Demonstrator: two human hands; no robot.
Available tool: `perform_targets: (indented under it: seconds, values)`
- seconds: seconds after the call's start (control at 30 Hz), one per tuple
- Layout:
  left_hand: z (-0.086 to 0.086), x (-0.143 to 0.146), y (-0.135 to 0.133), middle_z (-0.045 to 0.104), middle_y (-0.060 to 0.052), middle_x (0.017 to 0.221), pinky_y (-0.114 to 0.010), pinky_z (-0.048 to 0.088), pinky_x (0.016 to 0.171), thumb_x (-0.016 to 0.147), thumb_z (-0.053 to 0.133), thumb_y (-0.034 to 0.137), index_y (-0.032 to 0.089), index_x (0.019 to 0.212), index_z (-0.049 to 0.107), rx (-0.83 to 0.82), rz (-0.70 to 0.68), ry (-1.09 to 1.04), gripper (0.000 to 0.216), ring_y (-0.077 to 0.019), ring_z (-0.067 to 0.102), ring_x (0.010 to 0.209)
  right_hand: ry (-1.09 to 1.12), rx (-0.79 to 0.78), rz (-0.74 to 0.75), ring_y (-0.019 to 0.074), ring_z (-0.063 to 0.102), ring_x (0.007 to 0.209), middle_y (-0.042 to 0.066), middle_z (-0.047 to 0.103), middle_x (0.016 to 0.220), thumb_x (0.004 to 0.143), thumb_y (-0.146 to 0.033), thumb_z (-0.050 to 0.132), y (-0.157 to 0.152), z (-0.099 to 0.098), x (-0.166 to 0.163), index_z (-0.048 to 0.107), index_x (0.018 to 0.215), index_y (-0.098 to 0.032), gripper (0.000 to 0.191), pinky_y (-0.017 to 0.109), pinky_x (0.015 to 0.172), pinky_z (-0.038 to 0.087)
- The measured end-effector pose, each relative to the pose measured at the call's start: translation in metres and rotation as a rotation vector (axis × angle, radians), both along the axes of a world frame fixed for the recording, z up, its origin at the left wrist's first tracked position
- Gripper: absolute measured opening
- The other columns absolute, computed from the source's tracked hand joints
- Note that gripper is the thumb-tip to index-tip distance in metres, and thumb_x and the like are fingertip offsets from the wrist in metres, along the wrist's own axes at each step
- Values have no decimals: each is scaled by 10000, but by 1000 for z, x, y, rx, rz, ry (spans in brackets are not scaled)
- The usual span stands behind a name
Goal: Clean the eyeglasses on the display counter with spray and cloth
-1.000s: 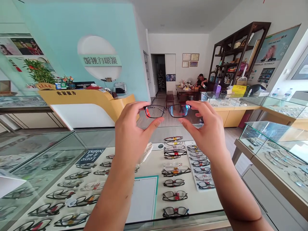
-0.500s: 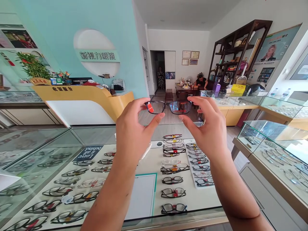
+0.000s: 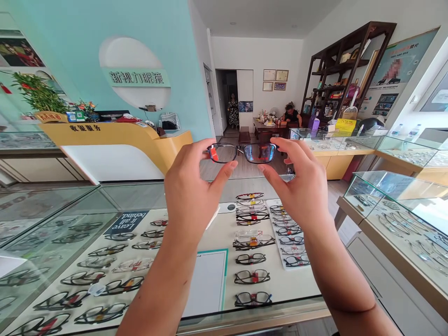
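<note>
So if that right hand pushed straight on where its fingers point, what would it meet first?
The right hand already pinches the glasses; past them, likely the left hand, depth unclear.

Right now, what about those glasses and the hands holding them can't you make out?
Head view only:
- Side arms of the glasses: hidden behind the left hand and right hand.
- Red tag on one lens: print too small to read.
- Left display case: glare on its glass blurs the contents.

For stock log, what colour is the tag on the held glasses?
Red tag on glasses; head view.
</note>
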State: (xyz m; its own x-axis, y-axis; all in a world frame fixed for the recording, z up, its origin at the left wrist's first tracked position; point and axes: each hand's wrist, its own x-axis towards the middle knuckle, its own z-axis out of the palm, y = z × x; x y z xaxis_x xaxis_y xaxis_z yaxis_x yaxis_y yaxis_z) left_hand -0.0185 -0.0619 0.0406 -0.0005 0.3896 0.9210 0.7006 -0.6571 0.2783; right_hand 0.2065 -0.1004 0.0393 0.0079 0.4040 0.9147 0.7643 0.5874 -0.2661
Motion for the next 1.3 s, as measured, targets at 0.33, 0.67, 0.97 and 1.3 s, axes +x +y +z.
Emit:
perform_targets:
  seconds: [0.33, 0.67, 0.97, 1.3]
  values:
    - [0, 1, -1, 785, -57, 1254, -457, 655, 1054, 984, 864, 517, 317, 1402, 734, 38, 23, -24, 481, -273, 794, 1099, -6, 10, -44, 321, 828, 1162, 111, 838, 1345, 1082, -411, 716, 3, -2, -1, 765, 1515, -295, 451, 492, 935, 721]
    - [0, 1, -2, 757, -55, 1281, -467, 642, 1105, 978, 875, 469, 320, 1436, 706, 28, 18, -26, 511, -282, 784, 1170, 5, -7, -31, 337, 822, 1205, 124, 835, 1388, 1075, -390, 712, 4, -2, -2, 764, 1503, -290, 443, 528, 982, 722]
    - [2, 4, -6, 782, -64, 1393, -468, 625, 1138, 1014, 837, 487, 311, 1467, 684, -29, 33, -31, 509, -298, 788, 1260, -18, 42, -71, 334, 801, 1253, 139, 818, 1434, 1078, -346, 700, 1, -2, -6, 753, 1469, -263, 404, 520, 1028, 707]
    - [2, 5, -6, 797, -62, 1442, -448, 641, 1078, 1026, 814, 486, 322, 1505, 683, -52, 42, -28, 523, -296, 810, 1235, -37, 82, -83, 349, 786, 1252, 139, 814, 1381, 1077, -377, 734, 1, -3, -8, 762, 1446, -288, 381, 524, 1045, 680]
